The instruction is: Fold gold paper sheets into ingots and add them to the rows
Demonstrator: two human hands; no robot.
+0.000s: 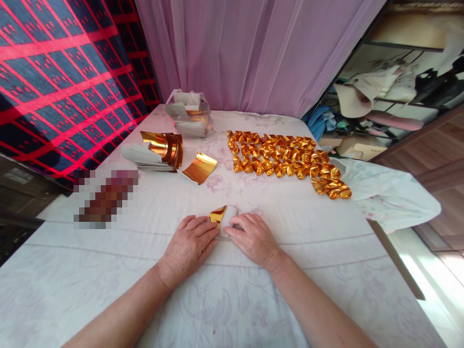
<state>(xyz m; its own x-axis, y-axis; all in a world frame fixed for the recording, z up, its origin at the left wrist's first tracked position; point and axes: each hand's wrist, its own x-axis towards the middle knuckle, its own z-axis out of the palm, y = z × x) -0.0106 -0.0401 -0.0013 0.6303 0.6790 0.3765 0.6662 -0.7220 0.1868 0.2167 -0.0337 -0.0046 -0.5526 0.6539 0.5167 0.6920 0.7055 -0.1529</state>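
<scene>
A small sheet of foil paper (218, 214), gold on one side and white on the other, lies partly folded on the tablecloth between my hands. My left hand (192, 240) rests palm down with its fingers stretched out, fingertips on the paper's left edge. On the other side, the bent fingers and thumb of my right hand (254, 239) hold the white part at the right edge. Beyond them, a loose gold sheet (200, 167) lies beside a fanned stack of foil paper (152, 157). Several folded gold foil pieces (282, 153) stand in rows at the back right.
A clear plastic bag (188, 115) with more paper stands at the table's back edge. A blurred-out item (107, 198) lies at the left. White plastic (391, 193) hangs over the right edge, near a cluttered shelf (384, 96). A purple curtain (246, 53) hangs behind.
</scene>
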